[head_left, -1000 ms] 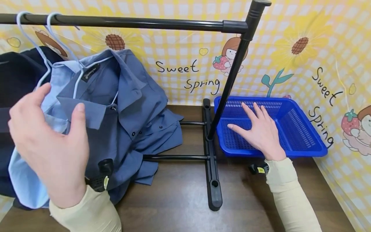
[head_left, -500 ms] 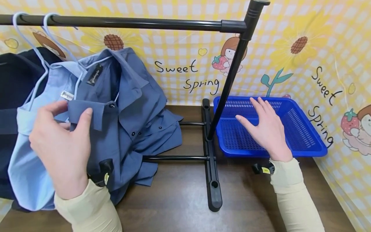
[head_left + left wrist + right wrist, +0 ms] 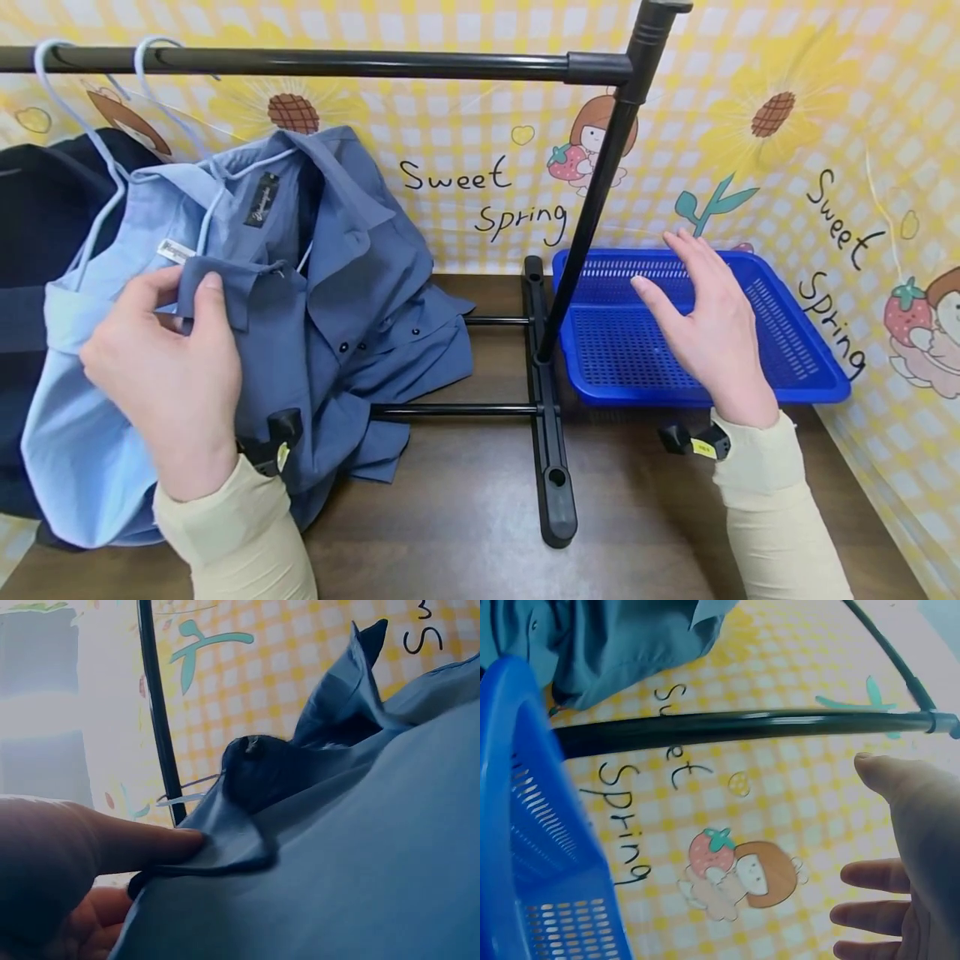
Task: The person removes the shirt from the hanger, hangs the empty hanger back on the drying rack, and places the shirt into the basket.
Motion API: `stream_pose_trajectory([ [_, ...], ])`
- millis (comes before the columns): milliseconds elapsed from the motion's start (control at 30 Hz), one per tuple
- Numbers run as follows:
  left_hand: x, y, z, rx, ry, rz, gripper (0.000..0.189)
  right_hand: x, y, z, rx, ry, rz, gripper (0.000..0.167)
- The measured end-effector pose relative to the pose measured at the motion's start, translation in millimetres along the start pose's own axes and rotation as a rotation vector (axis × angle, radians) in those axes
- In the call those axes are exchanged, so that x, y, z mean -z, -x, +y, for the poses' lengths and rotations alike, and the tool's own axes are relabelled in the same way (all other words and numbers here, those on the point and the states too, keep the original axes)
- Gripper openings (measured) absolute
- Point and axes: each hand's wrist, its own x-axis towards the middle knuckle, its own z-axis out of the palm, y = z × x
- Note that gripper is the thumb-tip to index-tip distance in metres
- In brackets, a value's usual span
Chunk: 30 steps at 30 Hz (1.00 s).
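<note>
A dark blue-grey shirt [image 3: 277, 358] with small dark buttons hangs from a pale blue hanger [image 3: 213, 196] on the black rail. My left hand [image 3: 168, 367] pinches the left flap of its collar between thumb and fingers; the left wrist view shows the thumb [image 3: 161, 844] on top of the cloth. Just behind it hangs a light blue shirt [image 3: 82, 400] with a white label, and farther left a black garment [image 3: 45, 208]. My right hand [image 3: 712, 325] is held over the blue basket with its fingers spread and nothing in them.
The black garment rack has a top rail [image 3: 375, 63], a slanted right post [image 3: 592, 217] and a foot [image 3: 551, 467] on the brown table [image 3: 442, 525]. A blue plastic basket [image 3: 795, 392] stands right of the post. Yellow checked cloth [image 3: 465, 125] covers the wall behind.
My left hand has come in from the left and taken hold of the collar flap, which is now pulled slightly. The right hand has drifted right over the basket.
</note>
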Motion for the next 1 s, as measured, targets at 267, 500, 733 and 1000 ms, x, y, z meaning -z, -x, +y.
stream_pose_trajectory([
  [267,-4.5,-2.6,4.5,-0.182,0.047,0.174,0.037,6,1.4,-10,0.073,-0.071,0.092,0.057],
  [500,-1.3,-6.7,8.1,-0.229,0.104,0.203,0.037,9,0.9,-21,0.122,-0.124,0.161,0.054],
  [733,3.8,-6.8,8.2,-0.321,0.178,0.173,0.035,14,4.4,-46,0.209,-0.198,0.245,0.052],
  [1000,13.4,-3.3,5.3,-0.384,0.311,0.128,0.034,20,8.8,-77,0.359,-0.268,0.226,0.066],
])
